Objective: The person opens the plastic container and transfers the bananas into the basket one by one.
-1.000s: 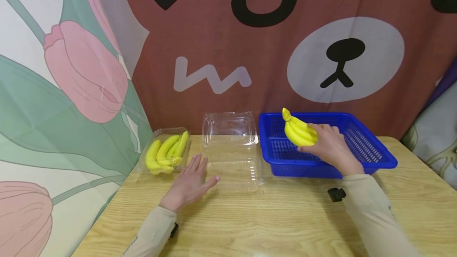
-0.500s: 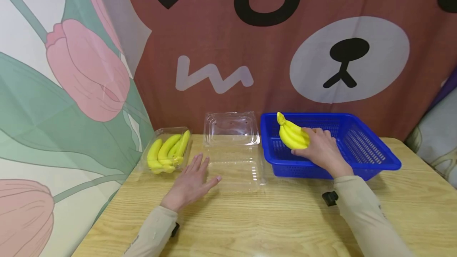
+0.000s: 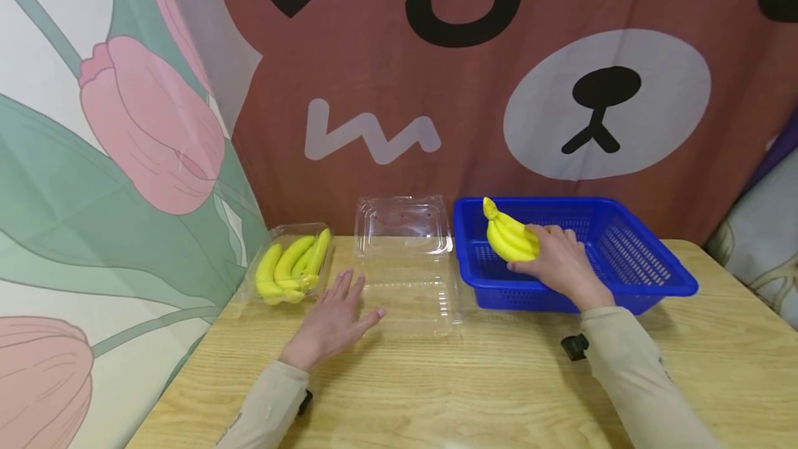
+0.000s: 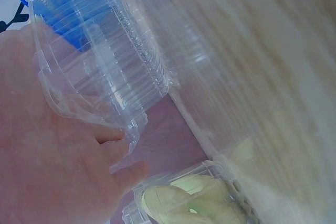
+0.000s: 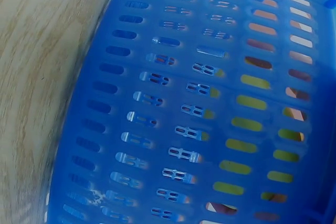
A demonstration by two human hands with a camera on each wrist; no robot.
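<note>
My right hand [image 3: 561, 265] grips a bunch of yellow bananas [image 3: 508, 234], stem end up, over the left part of a blue plastic basket [image 3: 483, 289]. In the right wrist view the perforated basket wall [image 5: 173, 103] hides the hand, and yellow shows through its slots. My left hand [image 3: 330, 324] has straight, spread fingers beside an open clear plastic clamshell box [image 3: 405, 296]. From the left wrist, the hand [image 4: 58, 145] lies along the clamshell's rim [image 4: 68, 111]; whether it presses there I cannot tell. Left of that hand, another clear box [image 3: 249, 289] contains several bananas [image 3: 287, 265].
The wooden table [image 3: 436, 386] extends in front of the boxes and basket. Behind it hangs a curtain [image 3: 374, 54] with a bear face. A flower-patterned cloth [image 3: 149, 241] borders the left side.
My right hand has shifted a little left and down with the banana bunch over the basket, then nearly stopped. My left hand and the boxes stay put.
</note>
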